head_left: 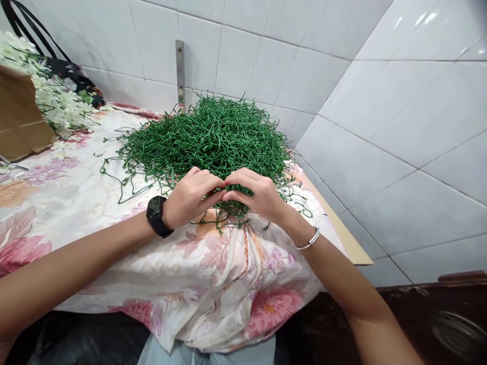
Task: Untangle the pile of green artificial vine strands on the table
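Note:
A big heap of thin green artificial flower stems lies tangled in front of me. At its near edge my left hand and my right hand meet, fingertips touching. Thumb and fingers of each hand are pinched together. Whatever sits between the tips is too small and covered to make out; green stems show behind and just below the fingers. A black watch is on the left wrist and a silver bangle on the right.
A floral cloth covers the work surface and hangs bunched over my lap. White artificial flowers stand at the left, beside a brown cardboard piece. Tiled walls close off the back and right. A metal bracket stands behind the heap.

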{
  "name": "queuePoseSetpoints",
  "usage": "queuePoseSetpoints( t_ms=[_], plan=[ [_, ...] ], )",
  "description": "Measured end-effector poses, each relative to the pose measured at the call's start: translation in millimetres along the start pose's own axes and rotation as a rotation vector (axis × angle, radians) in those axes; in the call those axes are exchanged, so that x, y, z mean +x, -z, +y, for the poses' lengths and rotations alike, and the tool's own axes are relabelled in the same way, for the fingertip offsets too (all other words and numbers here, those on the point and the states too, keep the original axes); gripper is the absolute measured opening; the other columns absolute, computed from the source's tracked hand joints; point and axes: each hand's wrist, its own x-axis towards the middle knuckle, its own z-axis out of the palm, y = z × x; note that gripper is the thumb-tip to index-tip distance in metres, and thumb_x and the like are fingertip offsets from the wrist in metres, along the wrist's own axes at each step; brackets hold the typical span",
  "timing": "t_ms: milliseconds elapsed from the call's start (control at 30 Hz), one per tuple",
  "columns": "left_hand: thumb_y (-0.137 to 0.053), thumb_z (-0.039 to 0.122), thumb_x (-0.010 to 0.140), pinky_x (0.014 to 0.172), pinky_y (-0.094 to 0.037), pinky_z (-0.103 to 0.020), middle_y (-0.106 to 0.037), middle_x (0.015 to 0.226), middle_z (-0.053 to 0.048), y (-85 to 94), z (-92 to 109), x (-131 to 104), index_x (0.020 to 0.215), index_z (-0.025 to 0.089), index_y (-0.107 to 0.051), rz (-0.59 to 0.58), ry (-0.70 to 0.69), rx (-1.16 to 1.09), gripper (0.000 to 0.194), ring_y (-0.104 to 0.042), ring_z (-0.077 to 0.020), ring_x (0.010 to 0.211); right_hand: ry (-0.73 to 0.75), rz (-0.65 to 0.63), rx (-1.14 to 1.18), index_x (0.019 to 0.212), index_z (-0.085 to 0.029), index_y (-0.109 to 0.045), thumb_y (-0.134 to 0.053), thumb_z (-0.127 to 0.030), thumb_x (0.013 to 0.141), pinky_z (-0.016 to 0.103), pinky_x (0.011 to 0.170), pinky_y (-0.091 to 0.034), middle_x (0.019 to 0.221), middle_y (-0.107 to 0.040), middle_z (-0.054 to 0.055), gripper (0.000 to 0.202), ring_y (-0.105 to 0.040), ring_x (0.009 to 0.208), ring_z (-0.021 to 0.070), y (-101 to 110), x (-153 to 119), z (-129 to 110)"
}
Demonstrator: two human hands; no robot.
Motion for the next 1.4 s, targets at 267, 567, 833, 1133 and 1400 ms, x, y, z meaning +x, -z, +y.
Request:
queuePoseSetpoints(
  t_ms=[267, 567, 833, 1133, 1400],
  plan=[
    [-0.051, 0.019, 0.080, 0.062, -0.034, -0.028, -0.050, 0.059, 0.002, 0.7, -0.7, -0.3, 0.074, 0.014, -0.053, -0.030, 0.088, 0.043, 0.008, -0.046, -0.0126, 0.059, 0.020, 0.011, -0.046, 0.093, -0.014, -0.059, -0.054, -0.023, 0.082, 0.029, 0.077, -0.048, 0.088, -0.063, 0.007, 0.015, -0.056, 0.084, 0.0136, -0.6, 0.7, -1.7],
    [-0.049, 0.019, 0.079, 0.065, -0.038, -0.029, -0.057, 0.071, -0.003, -0.4, -1.5, -1.5, 0.078, 0.014, -0.054, -0.036, 0.094, -0.009, 0.007, -0.049, -0.0154, 0.068, 0.021, 0.035, -0.108, 0.086, -0.014, -0.054, -0.051, -0.019, 0.081, 0.030, 0.073, -0.047, 0.082, -0.059, 0.006, 0.008, -0.054, 0.080, 0.0142, -7.2, 1.4, -5.9],
    [-0.050, 0.009, 0.074, 0.071, -0.042, -0.029, -0.062, 0.078, -0.004, 4.1, -2.8, 1.0, 0.082, 0.014, -0.055, -0.012, 0.118, -0.104, 0.011, -0.055, -0.0157, 0.075, 0.098, 0.045, -0.203, 0.089, -0.014, -0.053, -0.047, -0.014, 0.084, 0.031, 0.076, -0.046, 0.084, -0.062, 0.006, 0.008, -0.054, 0.081, 0.0136, -3.0, 1.4, -5.7],
    [-0.048, 0.003, 0.074, 0.080, -0.044, -0.028, -0.060, 0.096, -0.005, 3.8, -2.4, 0.6, 0.097, 0.015, -0.053, -0.033, 0.172, -0.240, 0.027, -0.054, -0.0149, 0.092, 0.174, 0.092, -0.413, 0.094, -0.012, -0.054, -0.045, -0.011, 0.086, 0.030, 0.078, -0.044, 0.088, -0.061, 0.007, 0.012, -0.051, 0.087, 0.0151, 0.9, 0.3, -6.0],
    [-0.050, 0.017, 0.081, 0.076, -0.045, -0.027, -0.062, 0.092, -0.005, 3.9, -4.5, 1.6, 0.103, 0.016, -0.054, -0.093, 0.265, -0.377, 0.022, -0.057, -0.0138, 0.084, 0.101, 0.169, -0.524, 0.087, -0.017, -0.053, -0.042, -0.010, 0.087, 0.040, 0.091, -0.034, 0.085, -0.060, 0.003, 0.013, -0.052, 0.086, 0.0149, 1.8, -0.2, -9.4]
  ],
)
